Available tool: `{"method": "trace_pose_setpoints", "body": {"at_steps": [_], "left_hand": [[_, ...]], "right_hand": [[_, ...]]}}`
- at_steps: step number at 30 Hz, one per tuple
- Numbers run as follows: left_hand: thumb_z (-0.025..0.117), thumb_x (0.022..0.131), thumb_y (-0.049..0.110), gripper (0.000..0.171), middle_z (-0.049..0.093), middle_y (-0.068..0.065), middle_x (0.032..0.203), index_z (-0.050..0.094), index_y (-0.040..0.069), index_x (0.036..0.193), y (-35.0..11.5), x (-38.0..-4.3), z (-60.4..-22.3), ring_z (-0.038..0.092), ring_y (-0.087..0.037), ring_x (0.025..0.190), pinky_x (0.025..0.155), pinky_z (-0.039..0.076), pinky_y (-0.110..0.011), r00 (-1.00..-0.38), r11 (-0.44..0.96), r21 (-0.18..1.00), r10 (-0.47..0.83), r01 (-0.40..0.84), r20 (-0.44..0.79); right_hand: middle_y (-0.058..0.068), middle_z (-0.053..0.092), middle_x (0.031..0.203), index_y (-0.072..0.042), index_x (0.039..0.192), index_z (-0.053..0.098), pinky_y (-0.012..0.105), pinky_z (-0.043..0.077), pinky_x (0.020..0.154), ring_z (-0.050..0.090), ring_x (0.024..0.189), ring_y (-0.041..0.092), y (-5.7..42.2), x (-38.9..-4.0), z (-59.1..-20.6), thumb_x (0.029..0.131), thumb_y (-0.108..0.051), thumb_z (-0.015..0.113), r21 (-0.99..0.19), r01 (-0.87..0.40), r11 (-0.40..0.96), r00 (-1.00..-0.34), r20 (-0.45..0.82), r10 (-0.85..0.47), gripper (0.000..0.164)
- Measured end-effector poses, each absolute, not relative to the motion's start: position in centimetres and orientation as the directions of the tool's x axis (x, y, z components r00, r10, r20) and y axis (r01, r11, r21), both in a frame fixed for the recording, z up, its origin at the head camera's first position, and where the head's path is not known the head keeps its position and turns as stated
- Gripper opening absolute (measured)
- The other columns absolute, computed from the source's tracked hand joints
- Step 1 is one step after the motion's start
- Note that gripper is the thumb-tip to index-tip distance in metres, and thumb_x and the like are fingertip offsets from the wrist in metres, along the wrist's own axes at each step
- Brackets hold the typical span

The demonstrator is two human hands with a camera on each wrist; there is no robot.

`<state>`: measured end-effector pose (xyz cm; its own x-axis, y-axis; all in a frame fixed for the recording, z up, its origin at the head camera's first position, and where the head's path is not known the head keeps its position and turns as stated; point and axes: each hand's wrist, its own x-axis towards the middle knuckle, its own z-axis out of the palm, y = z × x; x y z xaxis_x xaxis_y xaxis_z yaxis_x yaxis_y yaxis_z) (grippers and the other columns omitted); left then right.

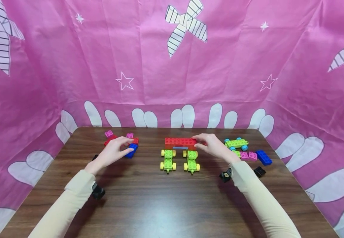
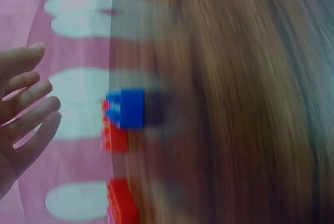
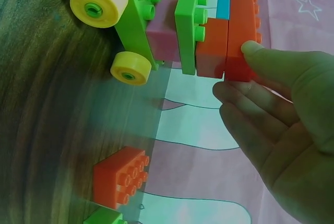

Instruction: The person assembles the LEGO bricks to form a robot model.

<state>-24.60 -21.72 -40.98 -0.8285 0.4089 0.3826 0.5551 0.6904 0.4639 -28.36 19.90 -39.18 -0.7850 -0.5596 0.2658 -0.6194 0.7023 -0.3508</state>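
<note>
My right hand [image 1: 212, 147] pinches the right end of a long red brick [image 1: 179, 141] between thumb and fingers. In the right wrist view this brick tops a stack of smaller bricks, including a red block [image 3: 211, 49] and an upright-looking green plate [image 3: 187, 31]. Below the stack are two green wheeled bases [image 1: 168, 161] with yellow wheels [image 3: 99, 2]. A thin blue piece [image 1: 180, 147] shows under the long brick. My left hand [image 1: 114, 152] hovers with relaxed, parted fingers near a blue brick [image 2: 132, 109] and holds nothing.
Red bricks [image 2: 122, 201] and pink bricks [image 1: 109, 133] lie at the back left. A green base with blue wheels [image 1: 236, 143], pink bricks [image 1: 248, 155], a blue brick [image 1: 263, 157] and a black piece [image 1: 259, 171] lie at the right. A pink curtain [image 1: 160, 72] borders the table.
</note>
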Motion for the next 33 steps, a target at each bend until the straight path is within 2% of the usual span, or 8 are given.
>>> {"method": "trace_pose_setpoints", "body": {"at_steps": [8, 15, 18, 28, 33], "left_hand": [[0.075, 0.078, 0.015, 0.035, 0.068, -0.012, 0.103, 0.066, 0.003, 0.109, -26.5, -23.8, -41.7, 0.064, -0.028, 0.091, 0.08, 0.053, -0.045, -0.83, 0.738, 0.403, 0.391, 0.541, 0.397], [0.075, 0.078, 0.018, 0.04, 0.067, -0.015, 0.105, 0.065, -0.001, 0.111, -30.1, -22.9, -42.5, 0.063, -0.031, 0.099, 0.085, 0.05, -0.049, -0.878, 0.802, 0.378, 0.354, 0.462, 0.322], [0.077, 0.075, 0.015, 0.039, 0.067, -0.015, 0.101, 0.066, -0.003, 0.108, -31.2, -22.6, -42.9, 0.063, -0.033, 0.096, 0.083, 0.049, -0.049, -0.877, 0.821, 0.337, 0.364, 0.461, 0.315], [0.079, 0.069, 0.01, 0.044, 0.067, -0.02, 0.101, 0.064, -0.006, 0.107, -33.5, -22.2, -44.3, 0.063, -0.037, 0.095, 0.084, 0.049, -0.05, -0.892, 0.847, 0.298, 0.373, 0.44, 0.257], [0.078, 0.069, 0.008, 0.042, 0.069, -0.02, 0.1, 0.065, -0.006, 0.106, -33.7, -22.3, -44.7, 0.065, -0.035, 0.093, 0.082, 0.05, -0.048, -0.892, 0.843, 0.307, 0.377, 0.441, 0.249]], "right_hand": [[0.004, 0.068, 0.116, -0.012, 0.12, 0.064, 0.035, 0.055, 0.086, 0.066, 0.102, 0.016, 20.6, -28.6, -39.8, 0.087, -0.022, 0.067, -0.441, -0.62, 0.649, -0.782, 0.283, -0.556, 0.035], [0.004, 0.068, 0.115, -0.014, 0.12, 0.064, 0.036, 0.055, 0.087, 0.065, 0.101, 0.015, 20.9, -28.7, -40.2, 0.086, -0.026, 0.068, -0.485, -0.595, 0.641, -0.801, 0.283, -0.528, 0.036], [0.001, 0.068, 0.115, -0.017, 0.12, 0.064, 0.037, 0.054, 0.088, 0.064, 0.103, 0.014, 21.1, -28.7, -40.6, 0.085, -0.029, 0.069, -0.513, -0.575, 0.638, -0.814, 0.276, -0.512, 0.037], [-0.003, 0.066, 0.116, -0.022, 0.12, 0.063, 0.036, 0.054, 0.088, 0.063, 0.103, 0.012, 21.3, -28.8, -41.1, 0.086, -0.034, 0.067, -0.55, -0.538, 0.639, -0.836, 0.248, -0.49, 0.037], [-0.002, 0.067, 0.115, -0.021, 0.118, 0.063, 0.036, 0.054, 0.087, 0.064, 0.103, 0.013, 21.2, -28.9, -41.0, 0.086, -0.032, 0.066, -0.547, -0.565, 0.618, -0.818, 0.269, -0.509, 0.034]]}}
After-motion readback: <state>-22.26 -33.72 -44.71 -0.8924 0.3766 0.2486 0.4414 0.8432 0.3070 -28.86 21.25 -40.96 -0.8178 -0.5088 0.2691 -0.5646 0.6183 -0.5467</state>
